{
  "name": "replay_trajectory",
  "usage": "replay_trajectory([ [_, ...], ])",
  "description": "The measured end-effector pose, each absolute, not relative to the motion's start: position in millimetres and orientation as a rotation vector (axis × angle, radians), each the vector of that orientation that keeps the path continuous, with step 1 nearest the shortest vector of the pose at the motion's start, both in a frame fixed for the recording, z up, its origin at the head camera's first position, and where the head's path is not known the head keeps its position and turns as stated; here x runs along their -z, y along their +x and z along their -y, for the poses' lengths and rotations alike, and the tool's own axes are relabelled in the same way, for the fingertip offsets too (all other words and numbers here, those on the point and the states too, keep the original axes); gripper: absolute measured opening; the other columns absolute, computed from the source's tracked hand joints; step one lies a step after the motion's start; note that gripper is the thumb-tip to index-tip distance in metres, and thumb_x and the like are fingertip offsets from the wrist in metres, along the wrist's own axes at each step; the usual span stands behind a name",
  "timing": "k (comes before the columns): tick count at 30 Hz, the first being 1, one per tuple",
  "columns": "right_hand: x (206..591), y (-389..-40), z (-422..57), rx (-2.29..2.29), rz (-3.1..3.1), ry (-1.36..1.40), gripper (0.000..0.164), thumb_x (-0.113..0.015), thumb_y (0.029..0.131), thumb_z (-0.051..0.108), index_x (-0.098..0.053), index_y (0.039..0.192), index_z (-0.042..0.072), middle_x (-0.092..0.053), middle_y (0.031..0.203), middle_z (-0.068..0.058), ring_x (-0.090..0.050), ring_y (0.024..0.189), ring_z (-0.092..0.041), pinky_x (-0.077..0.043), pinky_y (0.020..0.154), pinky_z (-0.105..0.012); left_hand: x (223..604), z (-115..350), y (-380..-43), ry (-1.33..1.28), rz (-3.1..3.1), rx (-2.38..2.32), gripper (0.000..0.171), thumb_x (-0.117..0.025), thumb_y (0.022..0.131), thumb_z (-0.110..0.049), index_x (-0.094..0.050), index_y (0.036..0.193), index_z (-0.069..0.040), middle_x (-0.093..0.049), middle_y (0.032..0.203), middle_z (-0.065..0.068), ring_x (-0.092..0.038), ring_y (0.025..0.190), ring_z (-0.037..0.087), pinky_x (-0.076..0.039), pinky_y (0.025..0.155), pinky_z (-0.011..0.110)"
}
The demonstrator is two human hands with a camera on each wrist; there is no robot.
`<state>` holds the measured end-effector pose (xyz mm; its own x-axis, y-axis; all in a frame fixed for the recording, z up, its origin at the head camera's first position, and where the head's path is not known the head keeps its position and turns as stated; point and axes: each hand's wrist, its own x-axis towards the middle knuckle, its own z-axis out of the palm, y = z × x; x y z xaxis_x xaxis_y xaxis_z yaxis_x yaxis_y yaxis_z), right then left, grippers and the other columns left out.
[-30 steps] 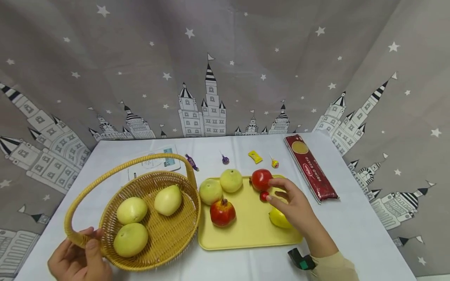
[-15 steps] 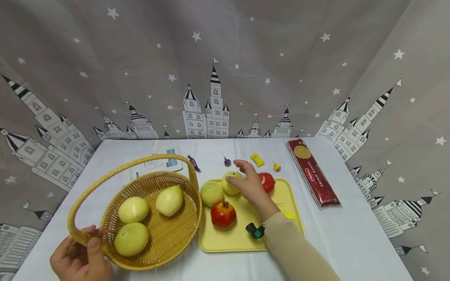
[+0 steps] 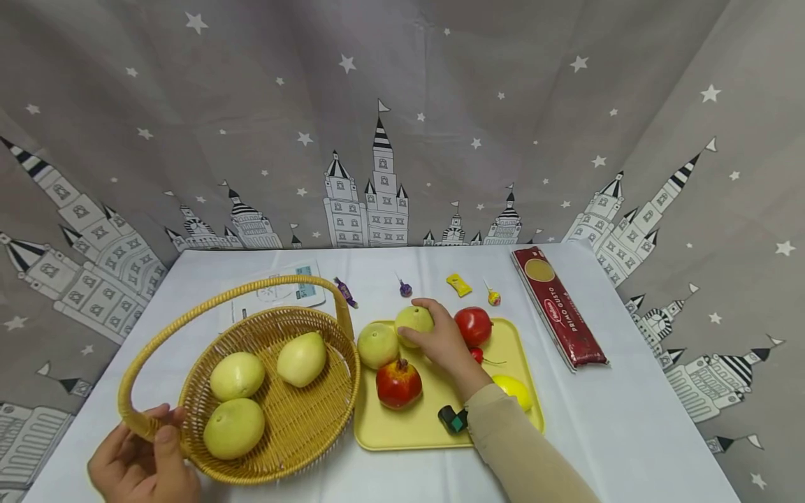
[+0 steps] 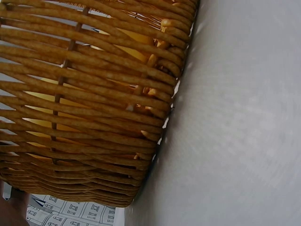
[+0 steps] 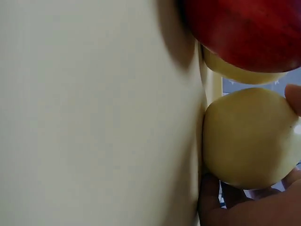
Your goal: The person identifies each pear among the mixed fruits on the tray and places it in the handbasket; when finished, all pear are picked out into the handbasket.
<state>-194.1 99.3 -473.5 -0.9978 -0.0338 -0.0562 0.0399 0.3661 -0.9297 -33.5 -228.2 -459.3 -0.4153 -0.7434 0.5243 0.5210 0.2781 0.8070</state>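
At the lower left my left hand [image 3: 141, 461] grips the base of the handle [image 3: 302, 279] of a tan wicker basket [image 3: 308, 426]. Three pale yellow-green fruits, one of them pear-shaped [image 3: 302, 358], lie in it. My right hand [image 3: 446, 342] holds a round yellow-green fruit [image 3: 411, 320] at the back of a yellow tray [image 3: 434, 429]. In the right wrist view, fingers lie under this fruit [image 5: 249, 136] and the thumb [image 5: 294, 99] is on its other side. A second yellow-green fruit [image 3: 377, 346] and a pomegranate [image 3: 399, 384] sit beside it on the tray.
Another red pomegranate [image 3: 473, 325], a cherry [image 3: 476, 355] and a lemon [image 3: 512, 390] are on the tray's right side. Behind stand wrapped candy [image 3: 459, 284], lollipops [image 3: 493, 297] and a white scale-like device [image 3: 251, 300]. A red pasta packet [image 3: 560, 311] lies right.
My right hand has moved left from the cherry and pomegranate to the round yellow-green fruit and taken hold of it. My left hand stays on the basket handle.
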Motion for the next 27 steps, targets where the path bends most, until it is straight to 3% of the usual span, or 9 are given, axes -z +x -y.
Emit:
replay_trajectory([
  [8,454.6,-189.4,-100.5,1.914,-2.514,-0.079,0.054,-0.081,0.078,0.028,-0.059,0.127,0.027,-0.053,0.133,0.004,-0.053,0.114,-0.021,-0.048,0.102,-0.037,462.7,231.2,-34.2,0.239,1.466,1.371,0.035,-0.055,0.093,0.004,-0.044,0.127,0.008,-0.057,0.107,0.020,-0.062,0.094,0.022,-0.056,0.084,0.021],
  [12,418.2,-173.9,-93.5,1.973,-2.407,-0.362,0.049,-0.077,0.081,0.020,-0.058,0.125,0.029,-0.053,0.130,0.002,-0.057,0.105,-0.022,-0.056,0.090,-0.036,465.4,233.2,-33.7,0.270,1.516,1.336,0.036,-0.055,0.094,0.002,-0.044,0.129,0.005,-0.057,0.108,0.020,-0.061,0.094,0.022,-0.056,0.085,0.021],
  [17,377.3,-146.5,-71.6,1.917,-2.171,-0.758,0.050,-0.073,0.082,0.009,-0.055,0.127,0.020,-0.054,0.125,-0.003,-0.057,0.096,-0.022,-0.058,0.079,-0.033,465.1,233.9,-33.3,0.302,1.568,1.309,0.037,-0.054,0.095,0.000,-0.043,0.130,0.004,-0.057,0.110,0.019,-0.061,0.095,0.021,-0.055,0.086,0.021],
  [21,376.4,-138.8,-38.7,1.798,-2.108,-0.973,0.051,-0.077,0.081,0.017,-0.057,0.127,0.020,-0.055,0.125,0.004,-0.057,0.097,-0.014,-0.057,0.081,-0.028,466.1,235.0,-31.7,0.316,1.665,1.237,0.038,-0.053,0.097,-0.002,-0.042,0.133,0.002,-0.057,0.112,0.017,-0.062,0.094,0.019,-0.055,0.086,0.020],
  [27,386.5,-132.1,21.3,1.488,-2.255,-1.001,0.050,-0.079,0.079,0.037,-0.059,0.123,0.028,-0.053,0.121,0.017,-0.052,0.102,0.000,-0.050,0.083,-0.016,465.3,234.9,-27.8,0.336,1.745,1.175,0.039,-0.051,0.098,-0.006,-0.041,0.136,-0.003,-0.057,0.115,0.017,-0.062,0.096,0.018,-0.054,0.087,0.020],
])
